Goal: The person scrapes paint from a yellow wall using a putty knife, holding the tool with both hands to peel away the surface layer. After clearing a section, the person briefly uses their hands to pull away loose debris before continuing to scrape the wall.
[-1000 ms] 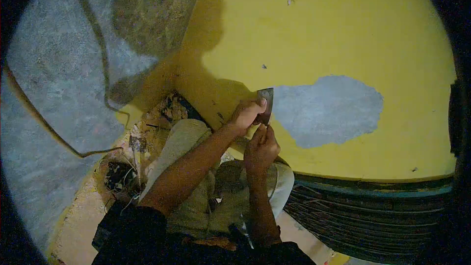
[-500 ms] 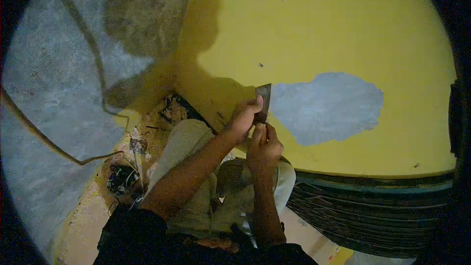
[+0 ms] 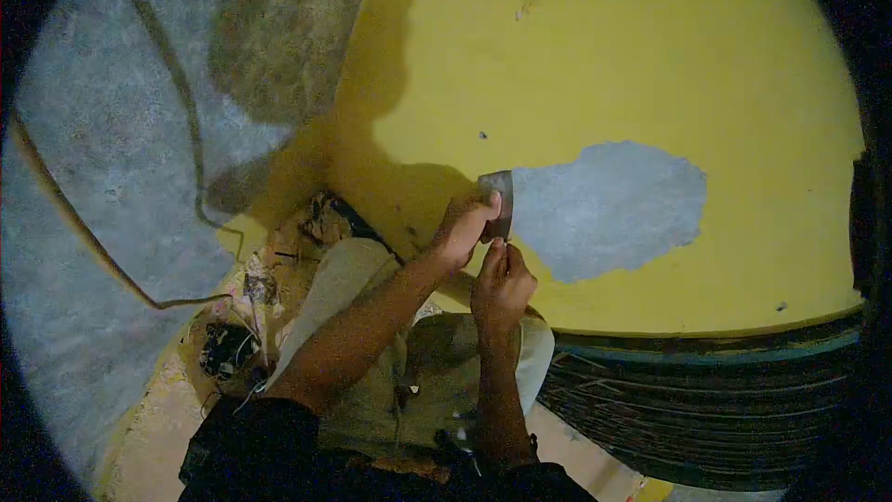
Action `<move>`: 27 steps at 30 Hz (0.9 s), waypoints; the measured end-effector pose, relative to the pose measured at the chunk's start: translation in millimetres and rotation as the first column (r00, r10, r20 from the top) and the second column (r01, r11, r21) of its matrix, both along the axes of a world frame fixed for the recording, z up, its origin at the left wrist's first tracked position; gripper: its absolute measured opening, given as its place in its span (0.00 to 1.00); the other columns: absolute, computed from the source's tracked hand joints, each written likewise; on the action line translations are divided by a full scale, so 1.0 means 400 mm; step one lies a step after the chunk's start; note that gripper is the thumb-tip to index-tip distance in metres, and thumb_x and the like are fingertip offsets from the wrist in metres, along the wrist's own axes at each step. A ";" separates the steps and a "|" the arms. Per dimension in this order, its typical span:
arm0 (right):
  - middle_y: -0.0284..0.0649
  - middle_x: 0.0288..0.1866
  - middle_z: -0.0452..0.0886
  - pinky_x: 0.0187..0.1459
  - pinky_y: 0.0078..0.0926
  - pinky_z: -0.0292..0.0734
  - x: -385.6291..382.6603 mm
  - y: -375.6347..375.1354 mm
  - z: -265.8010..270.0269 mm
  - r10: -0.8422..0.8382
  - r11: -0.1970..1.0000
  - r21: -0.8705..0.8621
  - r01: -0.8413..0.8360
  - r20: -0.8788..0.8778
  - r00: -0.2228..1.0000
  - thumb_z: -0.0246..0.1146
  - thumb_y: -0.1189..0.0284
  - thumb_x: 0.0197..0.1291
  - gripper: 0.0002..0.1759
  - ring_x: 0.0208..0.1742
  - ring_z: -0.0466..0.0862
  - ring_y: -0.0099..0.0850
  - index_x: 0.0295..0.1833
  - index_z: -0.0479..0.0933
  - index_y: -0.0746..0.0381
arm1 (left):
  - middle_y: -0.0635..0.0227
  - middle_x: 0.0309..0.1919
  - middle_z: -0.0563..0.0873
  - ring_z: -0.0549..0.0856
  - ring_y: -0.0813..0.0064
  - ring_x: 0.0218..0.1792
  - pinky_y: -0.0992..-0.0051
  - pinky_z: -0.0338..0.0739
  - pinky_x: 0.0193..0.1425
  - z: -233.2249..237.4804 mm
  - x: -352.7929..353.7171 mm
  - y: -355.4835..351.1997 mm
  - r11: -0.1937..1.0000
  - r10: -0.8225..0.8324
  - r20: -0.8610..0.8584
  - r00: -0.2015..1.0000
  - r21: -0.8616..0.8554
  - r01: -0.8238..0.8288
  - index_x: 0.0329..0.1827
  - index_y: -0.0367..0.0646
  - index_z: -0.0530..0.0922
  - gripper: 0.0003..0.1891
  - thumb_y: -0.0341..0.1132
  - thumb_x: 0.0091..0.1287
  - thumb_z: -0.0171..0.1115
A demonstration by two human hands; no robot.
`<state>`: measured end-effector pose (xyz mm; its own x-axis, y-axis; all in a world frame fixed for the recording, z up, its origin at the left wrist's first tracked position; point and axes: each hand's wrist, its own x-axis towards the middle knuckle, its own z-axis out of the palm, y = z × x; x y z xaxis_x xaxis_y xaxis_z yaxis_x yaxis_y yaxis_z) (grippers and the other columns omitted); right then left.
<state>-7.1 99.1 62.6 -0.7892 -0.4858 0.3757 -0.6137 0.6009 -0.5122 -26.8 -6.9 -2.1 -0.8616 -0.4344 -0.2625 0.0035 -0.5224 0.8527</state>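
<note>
Left hand (image 3: 465,228) stays clenched on the scraper (image 3: 499,197), right hand (image 3: 502,284) pinching its lower end. The blade has barely shifted, still against the grey patch (image 3: 609,209) at its left edge, so I judge no fresh yellow paint (image 3: 604,56) lifted.

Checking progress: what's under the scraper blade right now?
The scraper lies at the left edge of the bare grey patch, with yellow paint around. What lies right beneath the blade is covered.
</note>
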 end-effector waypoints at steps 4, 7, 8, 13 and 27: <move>0.58 0.24 0.78 0.28 0.44 0.73 -0.005 -0.091 0.111 0.234 0.970 -0.061 -0.235 -0.021 0.972 0.54 0.67 0.69 0.16 0.26 0.79 0.56 0.34 0.77 0.68 | 0.70 0.28 0.81 0.79 0.77 0.32 0.73 0.74 0.40 0.072 0.032 -0.089 0.936 0.127 -0.125 0.984 0.343 -0.077 0.34 0.43 0.80 0.19 0.49 0.73 0.52; 0.59 0.24 0.78 0.28 0.45 0.73 -0.022 -0.201 0.148 0.423 0.906 -0.002 -0.423 0.022 0.906 0.54 0.68 0.69 0.14 0.27 0.79 0.57 0.36 0.77 0.68 | 0.71 0.30 0.82 0.80 0.78 0.30 0.74 0.75 0.37 0.096 0.071 -0.182 0.858 0.306 -0.329 0.893 0.501 -0.110 0.36 0.43 0.80 0.19 0.49 0.73 0.52; 0.59 0.26 0.79 0.29 0.46 0.74 -0.026 -0.201 0.130 0.406 0.910 0.051 -0.412 0.094 0.909 0.54 0.67 0.69 0.14 0.27 0.80 0.56 0.38 0.77 0.68 | 0.71 0.30 0.83 0.80 0.79 0.28 0.75 0.76 0.35 0.055 0.062 -0.189 0.829 0.289 -0.288 0.913 0.552 -0.089 0.36 0.42 0.80 0.19 0.49 0.74 0.51; 0.57 0.25 0.78 0.29 0.44 0.74 0.007 -0.074 -0.033 0.268 0.961 0.078 -0.265 -0.025 0.963 0.55 0.66 0.69 0.15 0.26 0.80 0.52 0.39 0.77 0.68 | 0.73 0.25 0.80 0.78 0.76 0.27 0.72 0.75 0.35 -0.019 0.063 -0.054 0.880 0.329 -0.079 0.941 0.386 -0.276 0.34 0.41 0.79 0.21 0.51 0.73 0.51; 0.55 0.28 0.81 0.30 0.40 0.76 0.037 0.001 0.004 0.045 0.996 0.074 -0.041 -0.063 0.997 0.56 0.68 0.69 0.14 0.29 0.83 0.51 0.43 0.77 0.70 | 0.70 0.23 0.77 0.77 0.76 0.24 0.71 0.72 0.33 -0.014 0.018 0.029 0.965 0.076 -0.137 0.988 0.259 -0.039 0.31 0.43 0.74 0.21 0.51 0.73 0.52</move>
